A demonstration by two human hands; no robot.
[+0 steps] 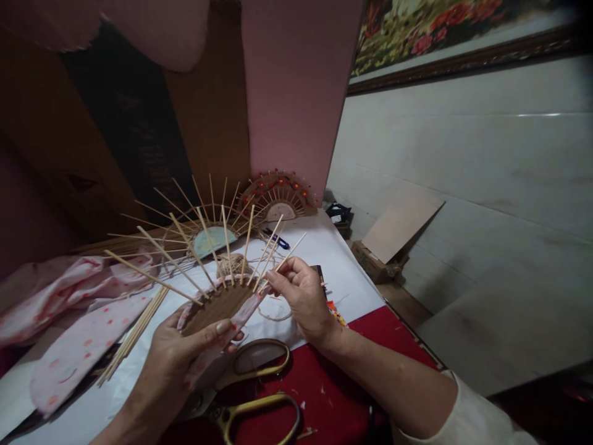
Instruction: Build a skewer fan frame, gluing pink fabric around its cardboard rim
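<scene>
My left hand (pixel 185 346) grips a half-round cardboard piece (pixel 217 311) edged with pink dotted cloth, its thumb lying across the lower side. Several thin wooden sticks (pixel 185 238) fan outward from the curved edge. At the right end of that edge, my right hand (pixel 301 290) pinches one wooden stick (pixel 291 252) between thumb and fingers; its lower tip meets the rim. Below the hands lie big scissors (pixel 259 408) with yellowish handles. Behind the piece sits a ball of twine (pixel 233 266).
A stick fan with a pale green half-round base (pixel 214 240) and a finished-looking fan with red flowers (pixel 278 191) stand behind. On the left are a bundle of sticks (pixel 134 334) and pink dotted cloth (pixel 88 346). A blue-handled tool (pixel 279 240) lies near the back.
</scene>
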